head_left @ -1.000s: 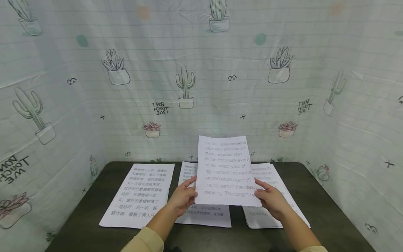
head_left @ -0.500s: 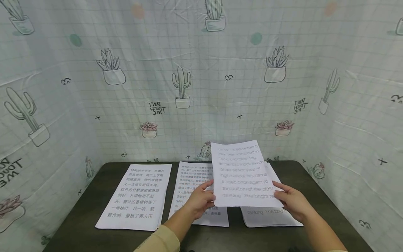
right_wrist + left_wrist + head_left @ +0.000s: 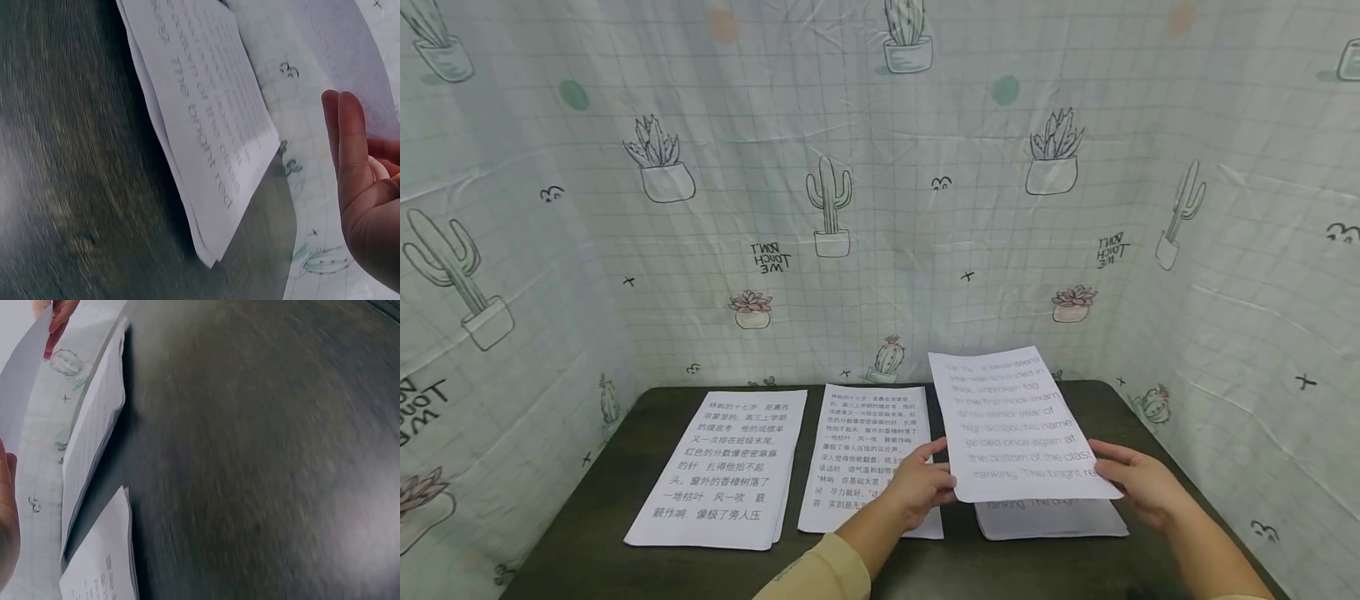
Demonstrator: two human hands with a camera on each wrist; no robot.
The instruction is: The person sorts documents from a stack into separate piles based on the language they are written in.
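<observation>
Between both hands a sheet of paper [image 3: 1011, 425] with large English print is held raised and tilted, in the head view. The left hand [image 3: 917, 486] pinches its lower left edge, and the right hand [image 3: 1138, 482] pinches its lower right edge. Beneath it on the table lies a stack of English-printed sheets [image 3: 1052, 521], mostly covered in the head view; the right wrist view shows more of this stack [image 3: 194, 106]. Close to the left forearm rests a middle stack of sheets [image 3: 865, 442] with small Chinese print, partly hidden by that arm.
A left stack of sheets [image 3: 722, 467] with large Chinese print lies on the dark table [image 3: 602, 492]. Behind and at both sides hangs a pale curtain [image 3: 880, 200] with cactus drawings.
Both hands have carried the sheet to the right and slightly down, from over the middle stack to over the right stack. The middle stack is more exposed. The view has shifted slightly.
</observation>
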